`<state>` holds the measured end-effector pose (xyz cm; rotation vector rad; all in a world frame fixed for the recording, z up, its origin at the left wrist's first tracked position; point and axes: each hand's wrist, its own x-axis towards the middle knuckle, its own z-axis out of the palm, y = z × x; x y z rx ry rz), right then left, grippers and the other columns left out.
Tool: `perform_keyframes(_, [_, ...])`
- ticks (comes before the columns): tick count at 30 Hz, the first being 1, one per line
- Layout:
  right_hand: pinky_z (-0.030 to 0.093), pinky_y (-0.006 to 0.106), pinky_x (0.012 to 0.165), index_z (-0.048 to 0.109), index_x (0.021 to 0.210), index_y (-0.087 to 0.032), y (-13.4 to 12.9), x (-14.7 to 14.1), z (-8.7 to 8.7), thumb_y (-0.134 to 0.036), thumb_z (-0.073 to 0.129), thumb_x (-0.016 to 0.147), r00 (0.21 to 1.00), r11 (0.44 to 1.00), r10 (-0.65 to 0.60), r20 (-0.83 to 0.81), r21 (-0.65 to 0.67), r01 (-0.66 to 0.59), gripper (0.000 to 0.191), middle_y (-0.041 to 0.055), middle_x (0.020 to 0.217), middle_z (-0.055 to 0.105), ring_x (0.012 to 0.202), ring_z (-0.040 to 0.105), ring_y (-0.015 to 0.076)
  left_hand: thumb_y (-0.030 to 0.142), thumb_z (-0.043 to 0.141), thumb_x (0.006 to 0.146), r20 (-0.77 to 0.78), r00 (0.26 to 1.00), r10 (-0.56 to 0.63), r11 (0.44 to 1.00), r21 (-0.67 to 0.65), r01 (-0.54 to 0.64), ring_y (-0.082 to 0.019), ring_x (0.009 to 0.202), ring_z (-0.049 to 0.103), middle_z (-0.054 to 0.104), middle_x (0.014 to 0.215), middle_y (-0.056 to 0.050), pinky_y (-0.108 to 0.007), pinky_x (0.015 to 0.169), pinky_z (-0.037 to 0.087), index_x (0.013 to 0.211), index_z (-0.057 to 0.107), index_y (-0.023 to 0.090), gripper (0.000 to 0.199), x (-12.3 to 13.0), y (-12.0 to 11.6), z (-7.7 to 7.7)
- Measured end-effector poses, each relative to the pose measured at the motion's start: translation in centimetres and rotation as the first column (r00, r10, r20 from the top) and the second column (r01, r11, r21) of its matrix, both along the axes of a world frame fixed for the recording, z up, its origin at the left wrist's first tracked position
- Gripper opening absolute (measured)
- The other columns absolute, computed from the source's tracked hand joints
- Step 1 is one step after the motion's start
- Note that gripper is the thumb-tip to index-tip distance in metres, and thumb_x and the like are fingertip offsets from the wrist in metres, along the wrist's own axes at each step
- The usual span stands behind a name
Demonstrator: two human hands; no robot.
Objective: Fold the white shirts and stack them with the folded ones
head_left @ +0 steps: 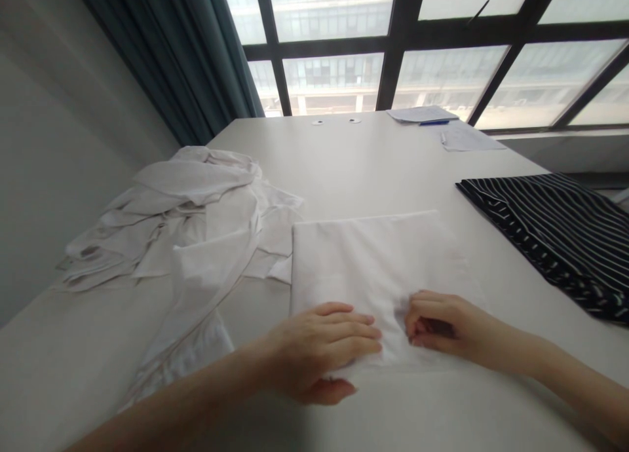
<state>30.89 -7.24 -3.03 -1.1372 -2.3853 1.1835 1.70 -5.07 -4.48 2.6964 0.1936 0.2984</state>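
A folded white cloth (354, 255) lies roughly square on the table in front of me, with soft creases between my hands. My left hand (324, 347) rests flat on its near left part, fingers stretched out and thumb apart near the close edge. On the cloth's near right part, my right hand (437, 321) is curled, thumb and fingertips drawn together at the fabric. The cloth wrinkles beside those fingertips, though the pinch itself is partly hidden by the fingers.
A loose heap of white fabric (196, 203) spreads over the left side, one strip trailing toward me. Black striped fabric (555, 236) lies at the right edge. Papers (422, 114) and a blue pen (434, 122) sit at the white table's (344, 164) far end, before the windows.
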Motion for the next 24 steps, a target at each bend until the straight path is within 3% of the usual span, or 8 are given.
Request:
perform_keyframes(3, [0.044, 0.025, 0.065, 0.061, 0.085, -0.020, 0.0, 0.1, -0.4, -0.036, 0.056, 0.094, 1.000, 1.000, -0.024, 0.012, 0.004, 0.024, 0.018, 0.0020, 0.082, 0.061, 0.072, 0.055, 0.0139, 0.029, 0.050, 0.092, -0.062, 0.998, -0.019, 0.999, -0.036, 0.017, -0.019, 0.142, 0.036, 0.048, 0.148, -0.008, -0.035, 0.121, 0.022, 0.140, 0.044, 0.015, 0.050, 0.1, 0.0, 0.2])
perform_keyframes(10, [0.045, 0.024, 0.062, 0.063, 0.089, -0.020, 0.1, 0.3, -0.6, -0.037, 0.056, 0.093, 0.998, 0.998, -0.061, 0.017, 0.002, 0.061, 0.019, 0.0015, 0.081, 0.062, 0.068, 0.056, 0.0130, 0.018, 0.048, 0.086, -0.057, 0.998, -0.006, 0.998, -0.067, 0.002, -0.017, 0.141, 0.038, 0.051, 0.146, -0.004, -0.034, 0.121, 0.020, 0.138, 0.048, 0.018, 0.052, 0.3, 0.0, 0.2])
perform_keyframes(13, [0.049, 0.028, 0.067, 0.063, 0.092, -0.021, 0.7, 1.0, -0.9, -0.038, 0.050, 0.096, 0.987, 0.981, -0.161, -0.001, 0.108, 0.160, 0.022, 0.0047, 0.088, 0.066, 0.076, 0.062, 0.0161, 0.014, 0.048, 0.084, -0.073, 0.997, -0.005, 0.997, -0.078, -0.001, -0.015, 0.141, 0.037, 0.050, 0.147, -0.002, -0.033, 0.121, 0.020, 0.139, 0.047, 0.019, 0.055, 0.2, 0.0, 0.5])
perform_keyframes(16, [0.052, 0.037, 0.080, 0.065, 0.097, -0.023, 2.1, 2.6, -1.8, -0.037, 0.048, 0.096, 0.945, 0.879, -0.327, -0.016, 0.362, 0.310, 0.022, 0.0088, 0.100, 0.067, 0.091, 0.063, 0.0226, 0.013, 0.049, 0.083, -0.074, 0.997, -0.005, 0.996, -0.091, -0.001, -0.016, 0.141, 0.039, 0.050, 0.147, -0.002, -0.034, 0.121, 0.022, 0.139, 0.046, 0.020, 0.057, 0.1, 0.1, 0.6])
perform_keyframes(19, [0.049, 0.048, 0.090, 0.065, 0.105, -0.024, 3.7, 4.6, -3.1, -0.037, 0.049, 0.093, 0.846, 0.675, -0.530, -0.060, 0.573, 0.464, 0.024, 0.0113, 0.105, 0.063, 0.102, 0.059, 0.0291, 0.011, 0.048, 0.083, -0.072, 0.997, -0.006, 0.995, -0.102, -0.002, -0.016, 0.140, 0.040, 0.052, 0.146, -0.003, -0.034, 0.120, 0.022, 0.139, 0.047, 0.020, 0.057, 0.2, 0.1, 0.8])
perform_keyframes(21, [0.048, 0.052, 0.092, 0.062, 0.115, -0.024, 4.5, 5.7, -3.9, -0.039, 0.050, 0.091, 0.775, 0.579, -0.625, -0.096, 0.609, 0.542, 0.031, 0.0129, 0.111, 0.060, 0.106, 0.057, 0.0318, 0.010, 0.046, 0.085, -0.068, 0.998, -0.002, 0.994, -0.107, -0.005, -0.015, 0.139, 0.042, 0.053, 0.144, -0.002, -0.034, 0.120, 0.022, 0.138, 0.049, 0.021, 0.054, 0.2, 0.1, 0.8])
perform_keyframes(24, [0.052, 0.050, 0.086, 0.056, 0.125, -0.022, 5.0, 6.6, -4.5, -0.043, 0.052, 0.089, 0.693, 0.544, -0.707, -0.137, 0.522, 0.657, 0.041, 0.0144, 0.115, 0.060, 0.101, 0.059, 0.0311, 0.010, 0.043, 0.092, -0.062, 0.998, 0.008, 0.994, -0.105, -0.015, -0.015, 0.138, 0.043, 0.056, 0.142, -0.002, -0.032, 0.120, 0.021, 0.135, 0.052, 0.020, 0.045, 0.3, 0.0, 0.7])
